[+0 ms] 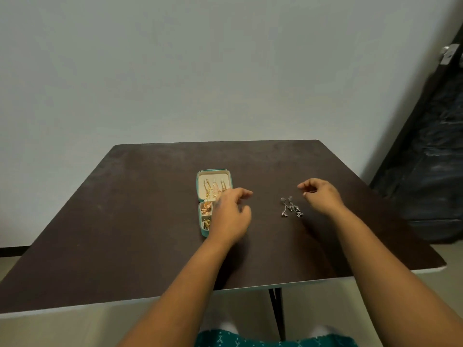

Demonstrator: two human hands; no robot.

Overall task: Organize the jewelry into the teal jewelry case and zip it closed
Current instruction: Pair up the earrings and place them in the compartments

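Just left of my right hand [322, 196] sit the silver earrings [290, 207], not yet picked up; its fingers hang loosely curled, holding nothing. Over the open teal jewelry case [204, 196] hovers my left hand [231, 214], relaxed and empty too, probably ready to steady it.

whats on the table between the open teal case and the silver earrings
In the head view, only the left hand lies there, at the right edge of the open teal jewelry case. From it to the dangling silver earrings the dark brown tabletop is bare.
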